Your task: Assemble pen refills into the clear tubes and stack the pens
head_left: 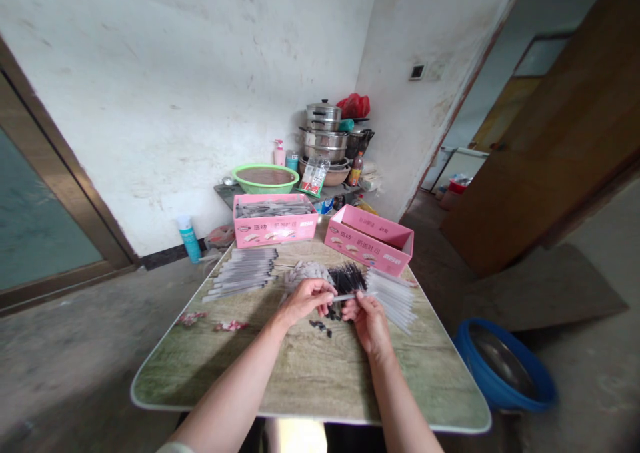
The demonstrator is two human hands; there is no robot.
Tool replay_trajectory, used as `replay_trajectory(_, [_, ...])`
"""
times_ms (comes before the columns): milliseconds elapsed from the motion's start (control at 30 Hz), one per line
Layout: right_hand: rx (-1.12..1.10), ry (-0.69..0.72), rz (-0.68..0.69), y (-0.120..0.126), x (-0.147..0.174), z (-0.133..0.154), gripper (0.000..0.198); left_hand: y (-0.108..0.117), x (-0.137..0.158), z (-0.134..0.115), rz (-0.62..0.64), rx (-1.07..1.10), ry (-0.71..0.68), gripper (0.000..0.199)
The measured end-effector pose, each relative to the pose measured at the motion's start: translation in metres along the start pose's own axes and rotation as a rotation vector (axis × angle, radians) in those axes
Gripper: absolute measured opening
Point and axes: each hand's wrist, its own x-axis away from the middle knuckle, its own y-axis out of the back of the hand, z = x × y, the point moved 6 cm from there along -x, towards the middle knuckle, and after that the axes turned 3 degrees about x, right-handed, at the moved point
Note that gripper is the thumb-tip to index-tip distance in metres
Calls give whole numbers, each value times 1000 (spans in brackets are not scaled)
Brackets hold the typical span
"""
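Between my two hands a thin translucent tube lies level above the table. My left hand pinches its left end; the fingers of my right hand close on its right end. Just behind my hands are a heap of small greyish-white pieces and a pile of thin black parts. Several small black bits lie in front of them. Loose translucent tubes fan out to the right. On the left, tubes with dark ends lie in a row.
A pink box full of similar tubes stands at the table's back left, another pink box at the back right. Behind them are a green basin and stacked steel pots. A blue tub sits on the floor at right.
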Motion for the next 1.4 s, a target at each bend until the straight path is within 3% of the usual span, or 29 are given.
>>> replay_trajectory(200, [-136, 51, -180, 26, -4, 2, 25, 20, -1, -8, -289, -398, -150, 9])
replay_trajectory(333, [-142, 34, -186, 28, -5, -1, 24, 29, 4, -24, -382, -597, -243, 12])
replay_trajectory(400, [-133, 33, -188, 27, -5, -1, 24, 27, 5, -30, -341, -643, -256, 13])
replay_trajectory(600, [-131, 38, -185, 27, -5, 0, 22, -2, 7, -30, -67, -823, -281, 15])
replay_trajectory(933, [-143, 32, -176, 28, -5, -3, 19, -25, 2, -4, 123, -1023, -264, 17])
replay_trajectory(1100, [-129, 24, -174, 26, -4, -3, 22, -24, 3, -10, 47, -879, -233, 13])
replay_trajectory(1233, [-96, 40, -175, 22, -2, 0, 26, -6, 0, -4, -100, -450, -127, 14])
replay_trajectory(1400, [-41, 49, -147, 17, -1, 1, 29, 5, -6, 9, -135, -104, -62, 23])
